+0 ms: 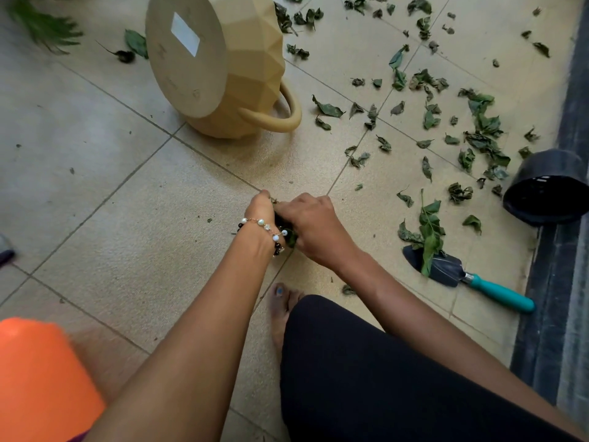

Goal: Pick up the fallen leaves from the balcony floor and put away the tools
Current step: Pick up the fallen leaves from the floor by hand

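Both hands meet low over the floor [134,237], pressed together around a small bunch of leaves [288,236]. The left hand [259,215] and the right hand [310,223] are curled on it, though how tightly is hard to see. Most loose leaves [478,132] lie toward the floor's right edge, nearer the right hand. The trowel [471,277] lies there too, handle pointing to that edge.

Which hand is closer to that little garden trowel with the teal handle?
The right hand is closer. It is next to the left hand over a bunch of leaves, on the side toward the trowel, which lies off to the right.
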`<action>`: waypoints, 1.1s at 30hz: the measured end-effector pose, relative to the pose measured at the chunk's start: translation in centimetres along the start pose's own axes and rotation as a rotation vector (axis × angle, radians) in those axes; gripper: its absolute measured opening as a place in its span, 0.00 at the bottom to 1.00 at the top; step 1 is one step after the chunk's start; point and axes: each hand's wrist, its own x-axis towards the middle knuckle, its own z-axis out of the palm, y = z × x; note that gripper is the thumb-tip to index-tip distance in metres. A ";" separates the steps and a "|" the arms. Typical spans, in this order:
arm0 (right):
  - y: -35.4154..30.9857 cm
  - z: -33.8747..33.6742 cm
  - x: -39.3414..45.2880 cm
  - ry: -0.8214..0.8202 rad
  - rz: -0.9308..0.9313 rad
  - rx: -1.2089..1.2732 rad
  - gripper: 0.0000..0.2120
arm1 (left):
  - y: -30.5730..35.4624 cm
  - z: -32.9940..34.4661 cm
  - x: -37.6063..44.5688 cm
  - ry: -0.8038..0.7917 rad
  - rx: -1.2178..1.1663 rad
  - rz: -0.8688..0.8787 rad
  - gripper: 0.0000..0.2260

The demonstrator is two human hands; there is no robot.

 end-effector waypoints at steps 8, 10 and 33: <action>1.4 -2.4 0.5 0.061 0.378 0.969 0.16 | 0.5 -0.6 0.3 0.226 0.068 0.207 0.11; 2.4 -1.6 0.6 0.103 0.405 0.652 0.15 | 0.6 -1.4 0.5 0.213 0.045 0.196 0.12; 7.0 1.5 -12.9 -0.073 0.128 0.059 0.09 | -5.6 2.2 -0.8 0.085 0.309 0.198 0.11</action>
